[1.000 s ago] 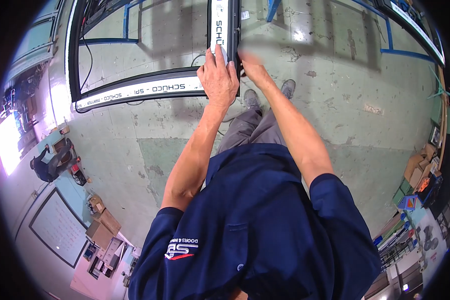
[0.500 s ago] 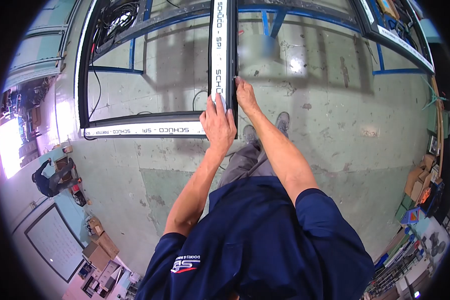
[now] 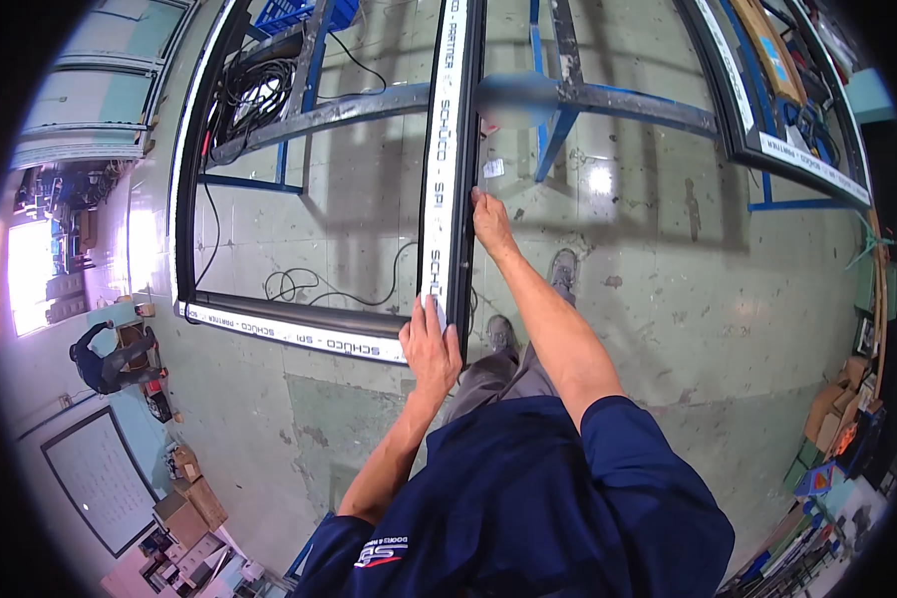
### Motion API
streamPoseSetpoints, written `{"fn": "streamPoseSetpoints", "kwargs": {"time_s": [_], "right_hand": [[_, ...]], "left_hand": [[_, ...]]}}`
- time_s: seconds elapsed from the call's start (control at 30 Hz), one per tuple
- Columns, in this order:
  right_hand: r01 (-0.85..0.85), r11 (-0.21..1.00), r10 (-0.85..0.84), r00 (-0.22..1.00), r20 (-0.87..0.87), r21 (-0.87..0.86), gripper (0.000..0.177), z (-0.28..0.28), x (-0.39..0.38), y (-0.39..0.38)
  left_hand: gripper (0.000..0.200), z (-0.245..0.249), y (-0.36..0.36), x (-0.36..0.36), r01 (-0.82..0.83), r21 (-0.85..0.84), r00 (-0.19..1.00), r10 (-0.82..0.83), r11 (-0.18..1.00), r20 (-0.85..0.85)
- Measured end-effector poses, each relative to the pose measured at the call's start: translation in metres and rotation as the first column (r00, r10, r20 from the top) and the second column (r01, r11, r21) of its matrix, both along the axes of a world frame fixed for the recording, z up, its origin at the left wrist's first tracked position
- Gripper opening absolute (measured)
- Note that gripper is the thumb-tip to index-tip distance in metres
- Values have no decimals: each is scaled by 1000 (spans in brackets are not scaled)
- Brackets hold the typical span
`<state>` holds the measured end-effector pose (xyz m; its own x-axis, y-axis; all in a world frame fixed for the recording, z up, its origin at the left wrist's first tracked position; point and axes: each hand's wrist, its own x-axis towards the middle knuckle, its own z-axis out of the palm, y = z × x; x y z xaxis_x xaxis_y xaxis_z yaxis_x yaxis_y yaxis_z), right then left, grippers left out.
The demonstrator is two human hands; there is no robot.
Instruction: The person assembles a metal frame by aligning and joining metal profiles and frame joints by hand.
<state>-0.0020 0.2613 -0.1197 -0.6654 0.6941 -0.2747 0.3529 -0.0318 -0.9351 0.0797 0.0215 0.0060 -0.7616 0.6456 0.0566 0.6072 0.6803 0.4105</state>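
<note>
- My left hand (image 3: 431, 347) lies flat with the fingers together, pressing on the near end of the middle bar (image 3: 449, 130). That is right where the bar meets the near rail (image 3: 299, 336) of the frame. It grips nothing; it only bears down on the white protective tape.
- My shoes (image 3: 563, 269) stand on the floor (image 3: 668, 299) just beside that corner, under the frame's edge.
- My right hand (image 3: 490, 221) is stretched further along the same bar. Its fingertips are on the black edge (image 3: 471, 140) that runs down the bar's right side. I cannot tell whether they pinch something thin there or only press against the edge.
- The bar itself lies level, running away from me from the near rail towards the far end of the frame.
- As I judge it, the work runs along that black edge. The short stretch between my two hands has been covered, and the much longer stretch beyond my right hand is left. The edge looks the same on both sides of my fingers, so this is a reading of where my hands sit and no more.
- Cables (image 3: 314, 289) trail on the floor, seen through the frame's left opening.
- A steel trestle (image 3: 628, 103) with blue legs carries the frame further out.
- A second frame (image 3: 730, 75) lies to the right, well apart.
- Far off at the left a person (image 3: 105, 359) bends over something, with boxes (image 3: 194, 493) near them.
</note>
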Motion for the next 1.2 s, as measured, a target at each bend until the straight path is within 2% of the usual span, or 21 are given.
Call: {"fn": "streamPoseSetpoints", "kwargs": {"time_s": [0.1,0.23,0.33,0.4,0.43,0.53,0.63,0.73,0.77,0.87,1.0,1.03,1.13,1.2], "right_hand": [[-34,999,34,999,3,-10,58,-3,-24,31],[-85,991,88,996,22,-105,57,1,-55,74],[-133,990,133,991,11,40,57,-1,-78,107],[-125,943,145,988,43,-309,57,16,-80,121],[-174,922,197,980,32,-347,58,19,-73,123],[-347,896,375,926,52,-277,56,12,-45,104],[-272,954,277,961,24,-123,51,18,-38,96],[-310,941,278,937,211,138,45,46,-55,119],[-325,928,278,929,246,180,42,58,-64,130],[-395,863,302,903,306,313,39,61,-95,165],[-580,767,418,776,472,275,36,74,-136,208],[-563,777,401,787,469,282,36,76,-145,214],[-562,688,356,813,461,459,38,71,-166,231],[-560,799,420,779,466,217,39,83,-174,242]], "left_hand": [[67,-1,2,0,-30,11,999,30,999,32],[71,-2,2,-1,-41,-84,998,45,996,49],[74,2,6,-2,-32,-102,998,37,994,44],[74,2,8,-1,-56,-136,997,63,989,47],[73,3,11,-2,-63,-141,997,68,988,36],[78,6,15,-4,-98,-129,994,104,987,39],[82,13,25,-6,-161,-86,982,168,983,84],[79,12,40,-18,-318,-130,909,341,939,239],[79,4,48,-24,-397,-47,878,394,917,272],[81,4,102,-57,-334,-12,939,334,942,78],[86,-3,181,-128,-282,52,958,284,958,-47],[89,-6,197,-148,-257,78,965,260,963,-24],[93,-9,241,-195,-216,106,976,214,971,22],[93,-14,264,-219,-225,83,974,224,971,27]]}}
